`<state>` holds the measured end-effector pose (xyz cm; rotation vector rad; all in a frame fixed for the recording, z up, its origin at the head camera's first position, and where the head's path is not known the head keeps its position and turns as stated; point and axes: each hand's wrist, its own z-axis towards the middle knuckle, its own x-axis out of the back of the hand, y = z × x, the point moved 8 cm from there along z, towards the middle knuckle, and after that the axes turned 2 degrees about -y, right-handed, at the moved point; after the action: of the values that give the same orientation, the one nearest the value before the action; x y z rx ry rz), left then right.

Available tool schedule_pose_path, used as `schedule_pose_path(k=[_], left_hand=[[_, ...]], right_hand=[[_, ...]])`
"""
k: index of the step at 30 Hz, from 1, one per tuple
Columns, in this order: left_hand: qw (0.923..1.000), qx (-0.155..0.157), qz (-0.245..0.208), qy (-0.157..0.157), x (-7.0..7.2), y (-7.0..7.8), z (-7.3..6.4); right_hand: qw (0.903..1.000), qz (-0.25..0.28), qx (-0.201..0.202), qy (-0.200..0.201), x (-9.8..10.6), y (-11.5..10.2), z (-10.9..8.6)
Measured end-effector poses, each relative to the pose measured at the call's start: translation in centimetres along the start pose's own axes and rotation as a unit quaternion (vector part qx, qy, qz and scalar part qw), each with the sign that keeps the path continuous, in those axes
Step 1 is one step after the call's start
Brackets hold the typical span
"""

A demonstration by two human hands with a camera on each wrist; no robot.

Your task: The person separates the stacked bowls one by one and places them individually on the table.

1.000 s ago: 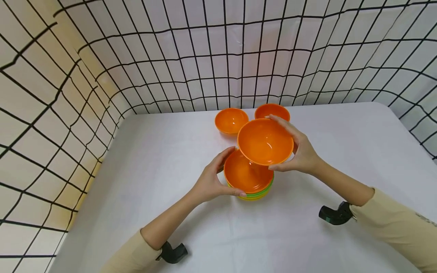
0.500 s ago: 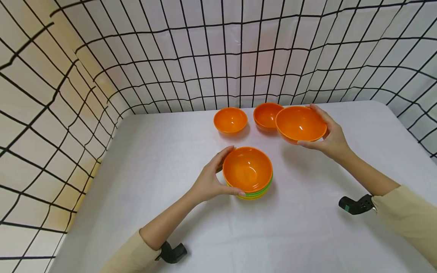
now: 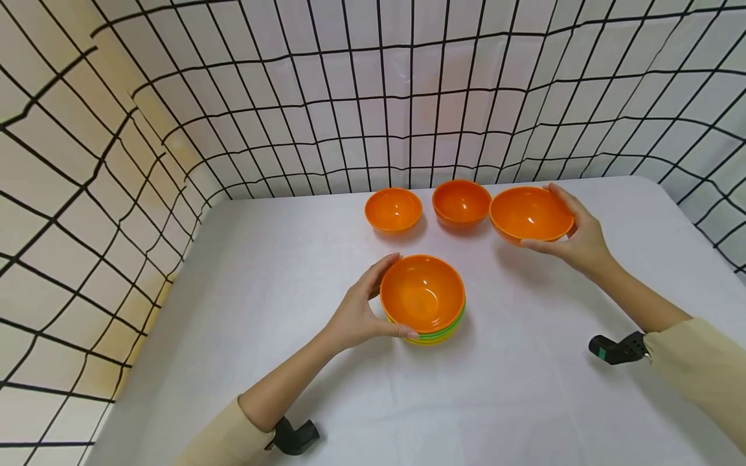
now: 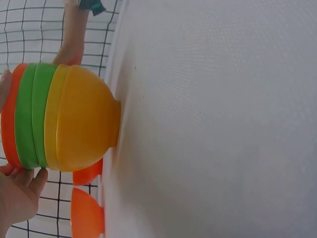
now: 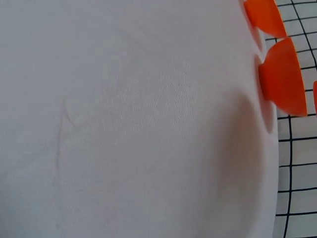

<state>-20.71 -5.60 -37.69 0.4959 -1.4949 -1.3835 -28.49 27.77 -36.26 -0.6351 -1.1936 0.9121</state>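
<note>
My left hand (image 3: 366, 309) grips the side of a stack of nested bowls, thumb at the near side and fingers at the far side. On top of the stack is an orange bowl (image 3: 423, 292); the left wrist view shows green bowls (image 4: 33, 115) and yellow bowls (image 4: 81, 119) below it. Toward the back right, my right hand (image 3: 577, 232) pinches another orange bowl (image 3: 530, 215) by its right side, with a shadow on the cloth below it. In the right wrist view my right hand is hidden.
Two orange bowls stand near the table's back edge, a left one (image 3: 393, 210) and a right one (image 3: 462, 204), the latter close beside the held bowl. A black wire grid (image 3: 410, 97) rises behind and at the sides. White cloth (image 3: 513, 401) covers the table.
My right hand has carried its orange bowl from over the stack to the right and back, beside the two rear bowls, moving only slightly lately. The left hand has stayed on the stack.
</note>
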Motion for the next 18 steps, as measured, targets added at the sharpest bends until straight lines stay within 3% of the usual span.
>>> schedule_pose_path(k=[7,13,18], left_hand=[[1.0000,0.002,-0.003,-0.002,0.0,0.0,-0.1],[1.0000,0.002,-0.003,-0.001,0.0,0.0,-0.2],[1.0000,0.009,-0.003,0.000,0.0,0.0,-0.2]], right_hand=[[0.9974,-0.053,-0.048,0.008,0.1,2.3,1.3],[0.9931,-0.061,-0.099,0.017,0.3,4.8,3.1],[0.9916,-0.065,-0.108,0.026,0.3,6.3,4.4]])
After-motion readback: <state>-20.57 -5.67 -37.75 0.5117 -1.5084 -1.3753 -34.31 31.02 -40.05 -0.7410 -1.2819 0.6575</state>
